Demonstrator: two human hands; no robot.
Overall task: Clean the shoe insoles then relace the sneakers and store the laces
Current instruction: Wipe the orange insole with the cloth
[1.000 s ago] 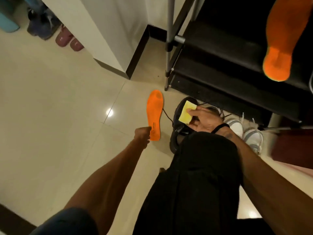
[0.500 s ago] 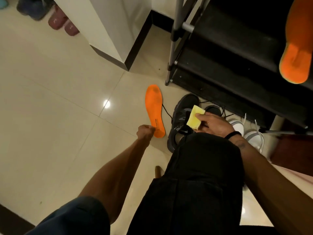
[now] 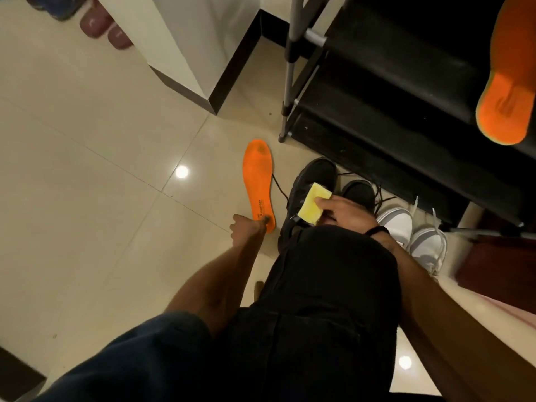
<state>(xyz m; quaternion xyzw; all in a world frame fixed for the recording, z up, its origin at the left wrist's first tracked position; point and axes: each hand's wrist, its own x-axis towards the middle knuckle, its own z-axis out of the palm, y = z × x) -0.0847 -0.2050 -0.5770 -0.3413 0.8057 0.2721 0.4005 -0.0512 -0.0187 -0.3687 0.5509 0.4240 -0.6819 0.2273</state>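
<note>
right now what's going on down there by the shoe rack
A person is part-way through cleaning shoe insoles. The left hand pinches the near end of an orange insole lying on the tiled floor, while the right hand holds a yellow sponge above a pair of black sneakers with loose laces. A second orange insole rests on the black rack. White sneakers sit beside the black pair.

The left hand point(image 3: 248, 227) pinches the near end of an orange insole point(image 3: 259, 185) lying on the floor tiles point(image 3: 87, 169); the right hand point(image 3: 343, 211) grips a yellow sponge point(image 3: 313, 203) over black sneakers point(image 3: 314, 181).
</note>
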